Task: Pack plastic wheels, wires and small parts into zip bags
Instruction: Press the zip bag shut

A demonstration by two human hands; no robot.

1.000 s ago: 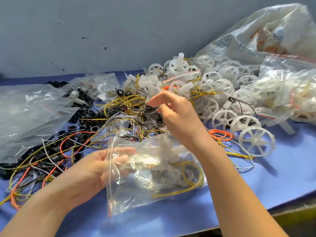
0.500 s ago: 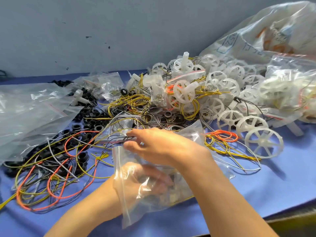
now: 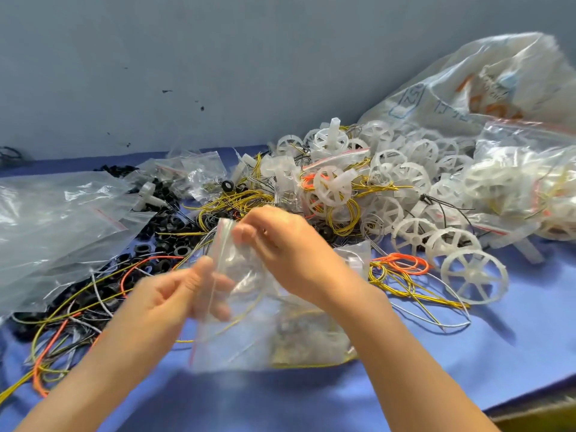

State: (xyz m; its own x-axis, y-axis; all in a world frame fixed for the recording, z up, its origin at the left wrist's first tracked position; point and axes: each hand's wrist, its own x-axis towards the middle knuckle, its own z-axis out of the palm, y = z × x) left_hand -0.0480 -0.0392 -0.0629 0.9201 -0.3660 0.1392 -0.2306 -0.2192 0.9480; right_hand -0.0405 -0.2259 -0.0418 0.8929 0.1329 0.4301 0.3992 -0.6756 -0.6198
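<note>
A clear zip bag [image 3: 265, 332] with yellow wire and small parts inside lies in front of me on the blue table [image 3: 467, 353]. My right hand [image 3: 290, 247] pinches the bag's top edge near its red zip strip. My left hand [image 3: 174, 294], blurred by motion, grips the bag's left edge lower down. White plastic wheels [image 3: 477, 275] are heaped at the right. Loose yellow and orange wires [image 3: 399, 269] spread around the bag. Black rings [image 3: 162, 226] lie left of centre.
A large crumpled clear bag [image 3: 53, 222] covers the left side. Filled zip bags [image 3: 530, 188] and a big printed sack [image 3: 483, 88] stand at the right back. A grey wall runs behind. The table's front edge drops off at bottom right.
My right hand came back from the pile to the bag's mouth. My left hand pulled out from behind the bag and now holds its left edge; the bag's top is raised.
</note>
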